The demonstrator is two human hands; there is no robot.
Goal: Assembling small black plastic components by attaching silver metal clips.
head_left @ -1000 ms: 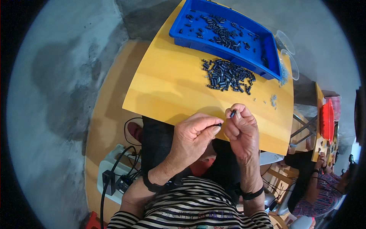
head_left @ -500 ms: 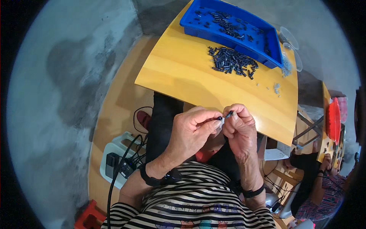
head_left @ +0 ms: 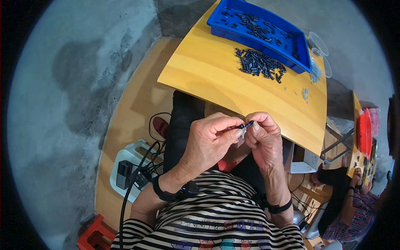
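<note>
Just off the near edge of the yellow table, my two hands come together at the fingertips. My left hand (head_left: 210,135) pinches a small black cylindrical piece (head_left: 240,126) between thumb and forefinger. Another slim dark piece (head_left: 249,123) is pinched by my right hand (head_left: 263,135), its end meeting the left one. Whether the two are joined is too small to tell. Farther off, a pile of small black tubular pieces (head_left: 259,63) lies on the table (head_left: 208,68), beside the blue tray (head_left: 258,41), which holds more of them.
Small clear bits (head_left: 306,95) lie at the table's right side, near transparent tubs (head_left: 318,43). On the left, a pale stool (head_left: 139,146) carries a black device and cables. A red stool (head_left: 96,233) stands lower left. Another person works at the right, by a red basket (head_left: 365,132).
The two small dark pieces, apart before, now meet end to end between my fingertips. The table and tray have shifted slightly right and up in view as my head moved.
</note>
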